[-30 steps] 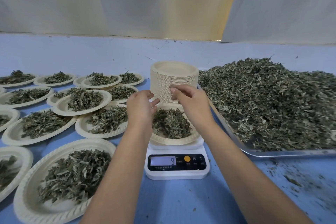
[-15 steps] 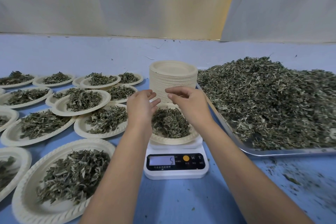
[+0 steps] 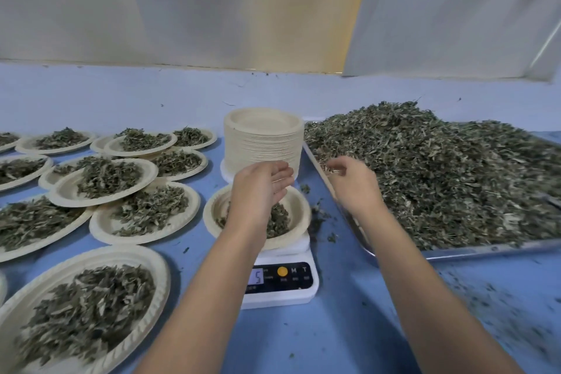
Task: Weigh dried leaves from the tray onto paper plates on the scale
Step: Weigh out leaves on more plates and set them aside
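**Leaves [image 3: 277,222] heaped on scale [image 3: 282,282]**

Shredded, grey-green and curled dry, they fill the middle of a plate [image 3: 299,206] on the white scale, on a blue tabletop [image 3: 303,343]. The left hand [image 3: 258,188] hovers over them, fingers [image 3: 280,174] loose and straight. The right hand [image 3: 352,185] is at the tray [image 3: 485,247] rim beside the heap [image 3: 440,179], fingers [image 3: 335,164] curled; blur hides whether they hold anything.
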`<state>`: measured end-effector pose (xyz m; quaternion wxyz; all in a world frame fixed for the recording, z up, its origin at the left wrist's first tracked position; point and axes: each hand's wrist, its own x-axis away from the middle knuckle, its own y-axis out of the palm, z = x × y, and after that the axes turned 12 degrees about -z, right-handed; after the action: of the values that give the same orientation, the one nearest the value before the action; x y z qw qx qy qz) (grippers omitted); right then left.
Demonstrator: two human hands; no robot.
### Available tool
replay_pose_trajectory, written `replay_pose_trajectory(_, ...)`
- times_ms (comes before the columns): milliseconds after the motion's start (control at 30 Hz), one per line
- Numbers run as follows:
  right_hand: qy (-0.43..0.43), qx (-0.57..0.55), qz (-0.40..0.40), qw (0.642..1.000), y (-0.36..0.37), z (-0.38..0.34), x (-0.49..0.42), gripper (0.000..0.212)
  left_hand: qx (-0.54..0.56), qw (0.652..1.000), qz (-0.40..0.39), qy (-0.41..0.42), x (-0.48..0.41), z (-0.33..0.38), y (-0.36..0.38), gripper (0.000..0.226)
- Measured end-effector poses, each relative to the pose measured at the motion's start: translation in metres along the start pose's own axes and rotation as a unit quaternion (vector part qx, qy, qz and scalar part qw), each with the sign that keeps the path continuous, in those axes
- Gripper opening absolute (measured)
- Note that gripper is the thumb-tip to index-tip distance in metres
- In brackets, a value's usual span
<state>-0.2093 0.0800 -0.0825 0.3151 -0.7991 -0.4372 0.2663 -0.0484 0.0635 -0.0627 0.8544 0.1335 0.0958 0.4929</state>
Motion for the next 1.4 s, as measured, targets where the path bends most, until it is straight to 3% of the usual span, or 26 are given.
replay_pose_trajectory(67,0.115,0.125,-0.124,0.978,-0.006,0.022,0.001,0.052,-0.006,1.0,-0.011,-0.01,0.001,-0.004,0.004,0.025)
replay_pose_trajectory(133,0.224,0.188,-0.188,0.938,-0.007,0.039,0.008,0.064,-0.007,1.0,-0.024,-0.014,0.004,-0.008,0.008,0.025)
replay_pose_trajectory(200,0.28,0.196,-0.192,0.92,-0.006,0.046,0.014,0.075,-0.012,0.999,-0.033,-0.015,0.006,-0.009,0.012,0.026)
replay_pose_trajectory(367,0.308,0.154,-0.206,0.916,-0.003,0.043,0.008,0.087,-0.02,0.999,-0.035,-0.014,0.006,-0.009,0.014,0.026)
replay_pose_trajectory(533,0.25,0.187,-0.222,0.923,0.008,0.052,-0.017,0.072,-0.027,0.999,-0.031,-0.007,0.005,-0.009,0.012,0.028)
replay_pose_trajectory(633,0.125,0.148,-0.201,0.96,0.015,0.057,-0.034,0.058,-0.032,0.999,-0.028,-0.004,0.006,-0.009,0.012,0.028)
replay_pose_trajectory(733,0.02,0.117,-0.144,0.982,0.016,0.062,-0.042,0.067,-0.033,0.999,-0.029,-0.001,0.005,-0.009,0.011,0.029)
replay_pose_trajectory(867,0.047,0.235,-0.078,0.968,0.019,0.072,-0.047,0.063,-0.045,0.999,-0.024,0.006,0.004,-0.008,0.007,0.03)
replay_pose_trajectory(1033,0.102,0.209,-0.176,0.956,0.024,0.081,-0.057,0.062,-0.045,0.999,-0.017,0.014,0.003,-0.007,0.001,0.028)
replay_pose_trajectory(1200,0.036,0.223,-0.097,0.969,0.026,0.075,-0.063,0.058,-0.049,0.999,-0.003,0.011,0.002,-0.004,-0.001,0.028)
replay_pose_trajectory(1300,0.009,0.314,-0.078,0.946,0.025,0.073,-0.065,0.059,-0.059,0.998,0.002,0.018,0.003,-0.002,-0.001,0.029)
replay_pose_trajectory(1400,-0.004,0.385,-0.119,0.915,0.024,0.074,-0.068,0.058,-0.077,0.997,0.013,0.029,0.002,0.0,-0.002,0.03)
